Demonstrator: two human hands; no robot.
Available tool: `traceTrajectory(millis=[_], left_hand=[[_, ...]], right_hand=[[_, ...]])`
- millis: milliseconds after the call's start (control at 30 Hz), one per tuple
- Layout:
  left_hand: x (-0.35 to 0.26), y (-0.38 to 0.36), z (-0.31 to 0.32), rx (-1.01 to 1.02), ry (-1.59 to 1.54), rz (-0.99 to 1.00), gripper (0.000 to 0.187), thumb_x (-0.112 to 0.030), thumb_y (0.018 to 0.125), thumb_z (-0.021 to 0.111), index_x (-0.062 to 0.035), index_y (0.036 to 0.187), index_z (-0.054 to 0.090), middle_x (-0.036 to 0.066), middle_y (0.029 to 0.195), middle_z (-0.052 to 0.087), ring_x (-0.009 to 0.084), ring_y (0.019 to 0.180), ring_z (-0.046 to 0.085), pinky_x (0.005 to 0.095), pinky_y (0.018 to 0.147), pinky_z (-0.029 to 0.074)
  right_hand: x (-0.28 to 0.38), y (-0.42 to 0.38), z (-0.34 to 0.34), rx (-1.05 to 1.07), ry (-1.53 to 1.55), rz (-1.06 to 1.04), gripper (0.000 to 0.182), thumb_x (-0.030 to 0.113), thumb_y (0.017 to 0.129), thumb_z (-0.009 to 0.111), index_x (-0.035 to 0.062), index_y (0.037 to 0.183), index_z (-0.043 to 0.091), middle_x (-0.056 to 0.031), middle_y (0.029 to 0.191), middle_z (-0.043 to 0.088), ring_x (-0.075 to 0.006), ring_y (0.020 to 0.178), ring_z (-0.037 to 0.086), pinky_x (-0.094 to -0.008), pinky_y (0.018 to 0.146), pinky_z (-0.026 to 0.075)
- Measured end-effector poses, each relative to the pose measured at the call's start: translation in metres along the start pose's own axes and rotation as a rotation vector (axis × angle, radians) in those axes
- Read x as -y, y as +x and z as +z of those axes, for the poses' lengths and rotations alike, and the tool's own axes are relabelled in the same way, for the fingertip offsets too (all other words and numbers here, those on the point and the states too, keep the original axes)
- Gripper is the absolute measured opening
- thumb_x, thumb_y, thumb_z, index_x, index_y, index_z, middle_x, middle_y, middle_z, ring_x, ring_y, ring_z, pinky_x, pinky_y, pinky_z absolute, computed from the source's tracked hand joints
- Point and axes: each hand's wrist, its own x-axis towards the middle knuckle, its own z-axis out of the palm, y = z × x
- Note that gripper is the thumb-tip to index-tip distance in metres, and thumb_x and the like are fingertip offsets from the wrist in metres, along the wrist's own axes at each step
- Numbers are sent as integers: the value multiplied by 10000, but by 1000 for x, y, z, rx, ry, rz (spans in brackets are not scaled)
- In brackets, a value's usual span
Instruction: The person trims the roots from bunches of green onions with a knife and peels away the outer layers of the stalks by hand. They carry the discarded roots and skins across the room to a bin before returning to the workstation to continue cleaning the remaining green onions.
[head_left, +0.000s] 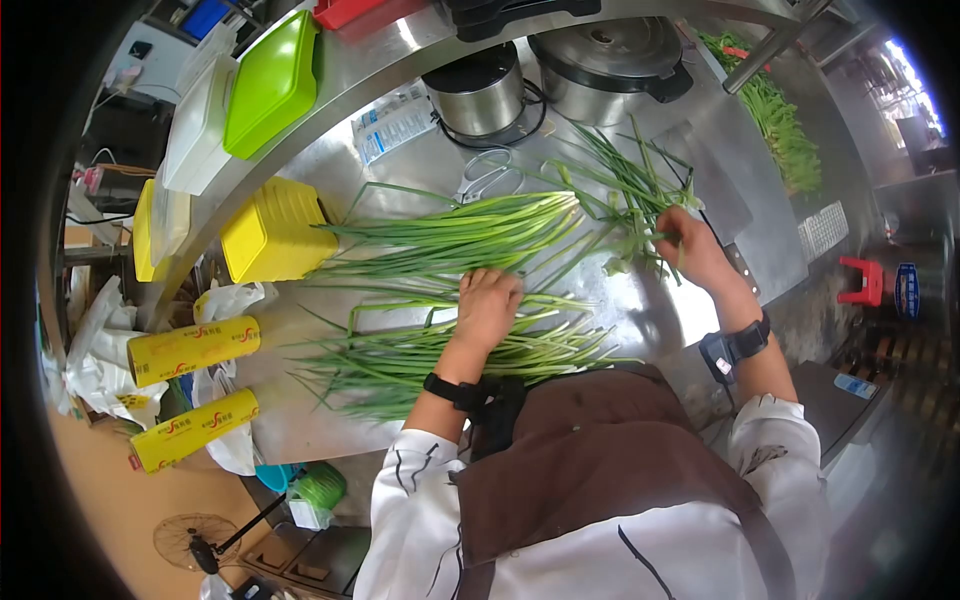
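Observation:
Two bunches of green onions lie on the steel table, an upper bunch and a lower bunch, white ends to the right. Between them my left hand has its fingers curled down onto green onion stalks; the fingertips are partly hidden. To the right, my right hand is closed, with thumb and fingers pinched on green onion leaves. Loose, bent green onion leaves are piled just above and left of it. A dark knife blade lies flat beyond that pile, its riveted handle showing near my right wrist.
White-handled scissors lie behind the upper bunch. A steel pot and a larger lidded pot stand at the back. Yellow bins and yellow film boxes line the left side. More greens lie far right, near a red stool.

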Motion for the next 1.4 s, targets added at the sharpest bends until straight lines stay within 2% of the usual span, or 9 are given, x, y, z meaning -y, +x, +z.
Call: traceTrajectory(millis=[100, 167, 233, 467, 767, 1067, 1167, 1200, 1400], left_hand=[[-10, 12, -1, -158, 1, 29, 227, -69, 772, 698, -100, 993, 654, 81, 984, 633, 295, 993, 559, 429, 930, 392], [-12, 21, 1, -184, 46, 24, 253, -76, 779, 701, -92, 1028, 655, 82, 1011, 634, 294, 997, 560, 427, 919, 395], [-7, 29, 6, -144, 114, 6, 236, -99, 806, 697, -74, 1038, 672, 83, 1043, 643, 292, 1012, 561, 419, 909, 396], [5, 35, 7, -169, 140, 64, 97, -97, 790, 679, -95, 886, 693, 61, 919, 638, 276, 930, 569, 407, 864, 400], [8, 24, 2, -220, 139, 117, 74, -55, 779, 672, -101, 837, 673, 53, 874, 626, 278, 877, 572, 409, 825, 412], [10, -5, -5, -116, 166, 135, 89, -99, 796, 685, -94, 882, 665, 62, 933, 620, 282, 917, 562, 428, 881, 409], [-1, -3, -10, -138, 50, 121, 149, -127, 812, 698, -90, 955, 680, 63, 989, 630, 284, 960, 561, 431, 915, 403], [-4, 2, -7, -163, 47, 99, 168, -133, 820, 699, -91, 982, 685, 67, 1008, 634, 286, 976, 562, 430, 919, 402], [1, 17, 14, -86, 202, 10, 268, -133, 789, 731, -85, 1044, 665, 74, 1003, 629, 297, 986, 564, 433, 930, 396]], right_hand=[[1, 24, 47, -103, 399, 146, 255, 218, 819, 720, 50, 989, 633, -105, 769, 601, -216, 700, 560, -345, 679, 474], [-2, 38, 87, 79, 196, 147, 234, 227, 876, 706, 24, 981, 655, -106, 818, 647, -200, 717, 617, -333, 668, 496], [11, 40, 123, -61, -159, -324, 180, 175, 851, 694, 52, 981, 677, -107, 905, 665, -280, 766, 655, -367, 684, 524], [14, 54, 139, -1, -287, -459, 149, 80, 771, 641, 79, 917, 675, -87, 869, 615, -313, 843, 647, -415, 732, 537], [0, 46, 114, -70, 87, -196, 137, 137, 853, 677, 47, 956, 662, -128, 947, 643, -356, 864, 634, -427, 729, 505], [-29, 49, 51, -441, 46, -19, 179, 79, 857, 658, 18, 1021, 621, -201, 985, 612, -412, 905, 611, -435, 755, 496], [-8, 48, 69, -352, -26, -274, 163, 27, 858, 620, 17, 1020, 618, -201, 968, 611, -424, 909, 613, -440, 757, 503], [-12, 51, 84, -133, -151, -137, 194, 1, 827, 592, 40, 1013, 630, -177, 983, 624, -388, 932, 631, -429, 771, 521], [11, 66, 138, 33, -538, -425, 222, 54, 758, 578, 55, 965, 660, -127, 1011, 649, -295, 960, 661, -404, 787, 541]])
